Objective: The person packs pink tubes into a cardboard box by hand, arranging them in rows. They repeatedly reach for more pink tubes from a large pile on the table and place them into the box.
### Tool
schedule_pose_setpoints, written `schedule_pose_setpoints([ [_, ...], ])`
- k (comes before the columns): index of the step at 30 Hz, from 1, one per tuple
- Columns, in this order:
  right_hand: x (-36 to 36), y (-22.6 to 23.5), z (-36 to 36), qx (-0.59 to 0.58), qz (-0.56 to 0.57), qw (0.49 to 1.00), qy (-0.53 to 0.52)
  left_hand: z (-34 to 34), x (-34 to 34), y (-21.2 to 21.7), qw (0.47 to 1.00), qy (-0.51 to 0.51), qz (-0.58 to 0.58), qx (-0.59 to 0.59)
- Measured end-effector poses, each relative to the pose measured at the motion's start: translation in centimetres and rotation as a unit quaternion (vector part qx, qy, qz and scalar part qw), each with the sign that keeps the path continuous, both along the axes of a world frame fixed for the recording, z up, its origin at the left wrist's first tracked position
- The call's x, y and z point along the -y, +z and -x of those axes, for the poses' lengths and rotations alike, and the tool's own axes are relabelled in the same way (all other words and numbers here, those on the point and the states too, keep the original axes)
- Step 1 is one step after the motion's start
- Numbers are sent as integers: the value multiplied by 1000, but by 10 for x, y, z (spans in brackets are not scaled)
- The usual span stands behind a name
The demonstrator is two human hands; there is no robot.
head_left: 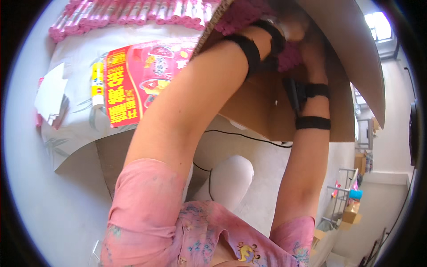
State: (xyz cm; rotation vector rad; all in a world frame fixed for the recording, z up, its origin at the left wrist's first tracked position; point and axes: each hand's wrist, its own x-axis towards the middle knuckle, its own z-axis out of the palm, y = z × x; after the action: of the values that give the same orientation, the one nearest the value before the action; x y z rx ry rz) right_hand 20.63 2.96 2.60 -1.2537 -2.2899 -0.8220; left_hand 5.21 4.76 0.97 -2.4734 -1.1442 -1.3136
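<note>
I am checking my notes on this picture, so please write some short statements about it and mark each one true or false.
1. Both hands reach into a cardboard box. True: the left hand and the right hand are inside it, among pink tubes.
2. A glue stick lies on the red printed sheet. False: it lies beside the sheet, to its left, on the pale cloth.
3. Rows of pink tubes lie on the table beyond the red sheet. True.
4. Both wrists are bare. False: black straps go around each.
5. The sleeves are blue. False: the sleeve is pink.
</note>
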Motion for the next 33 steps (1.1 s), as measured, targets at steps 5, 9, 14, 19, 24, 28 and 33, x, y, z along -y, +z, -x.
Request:
schedule_pose_setpoints([
  [5,27,-20,-23,-52,108,985,-122,25,146,4,980,-46,-177,77],
  [9,29,-25,-10,-86,158,969,-169,101,269,39,981,-79,45,-169],
  [14,6,-42,-18,-74,79,986,-127,218,305,47,925,-41,310,-214],
  [19,-19,-54,-41,68,17,977,-201,388,213,14,924,258,200,-200],
  [24,-13,-40,-25,55,65,969,-231,500,148,3,821,492,250,-143],
  [28,-7,-41,-24,-70,-37,988,-136,518,127,-27,801,517,272,-130],
  [33,-4,-39,-16,-76,11,983,-165,517,122,-43,802,576,157,-22],
])
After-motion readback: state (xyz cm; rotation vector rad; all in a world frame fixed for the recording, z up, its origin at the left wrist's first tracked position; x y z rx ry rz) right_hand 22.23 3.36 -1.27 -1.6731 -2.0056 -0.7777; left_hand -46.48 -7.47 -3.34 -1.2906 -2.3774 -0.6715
